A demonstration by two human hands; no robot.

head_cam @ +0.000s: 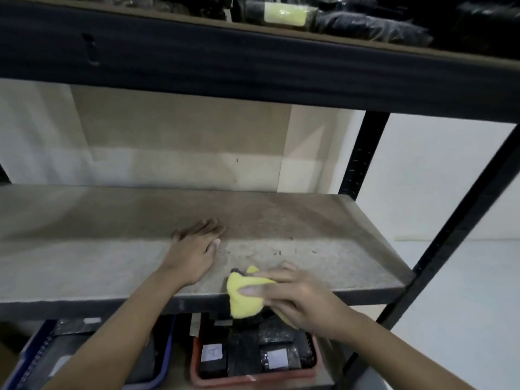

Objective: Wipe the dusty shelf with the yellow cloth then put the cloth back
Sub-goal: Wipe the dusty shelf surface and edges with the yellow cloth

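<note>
The dusty grey shelf board (309,220) spans the middle of the head view, with dark crumbs scattered near its front right. My right hand (304,299) grips the bunched yellow cloth (244,299) at the shelf's front edge, the cloth hanging partly over the lip. My left hand (194,249) lies flat, palm down, on the board to the left of the cloth, fingers pointing toward the back.
A black metal beam (253,68) and upper shelf with dark wrapped packages (365,26) sit overhead. Black uprights (363,153) stand at the right. Below are a red tray (253,378) and a blue tray (163,370) holding dark packets.
</note>
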